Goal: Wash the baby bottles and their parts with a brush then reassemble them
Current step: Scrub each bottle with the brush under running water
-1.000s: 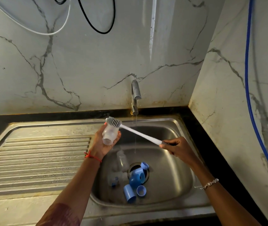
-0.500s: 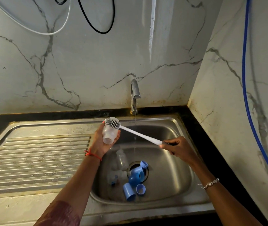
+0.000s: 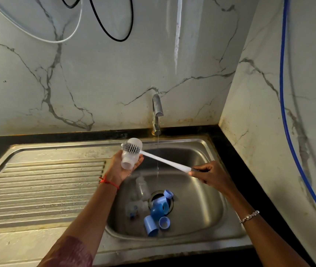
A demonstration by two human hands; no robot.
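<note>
Stainless steel formed the one sink [image 3: 201, 209], its ribbed drainboard [image 3: 43, 185] spreading flat across the left with water beaded in the grooves. One red thread [image 3: 108, 181] circled the left wrist. The left hand [image 3: 119, 168] was raised over the basin's rear left corner, fingers and thumb curled round a single clear bottle piece [image 3: 129, 160], a translucent plastic shape, wide at the top and narrowing to a round open neck below. One brush [image 3: 163, 160] lay across that wide upper end, its stubby grey bristles against the plastic and its slim white handle slanting down to the right. Below, round the drain, lay two clear bottles [image 3: 142, 186] on their sides and at least four smooth blue plastic parts [image 3: 158, 209], rings and rounded caps heaped together. One curved metal tap [image 3: 156, 110] let a thin stream fall behind the handle. The right hand [image 3: 213, 175] gripped the handle's far end, fingers wrapped closed round it, with one beaded bracelet [image 3: 249, 216] on the wrist. One blue hose [image 3: 288, 132] ran down the veined marble wall at the right
</note>
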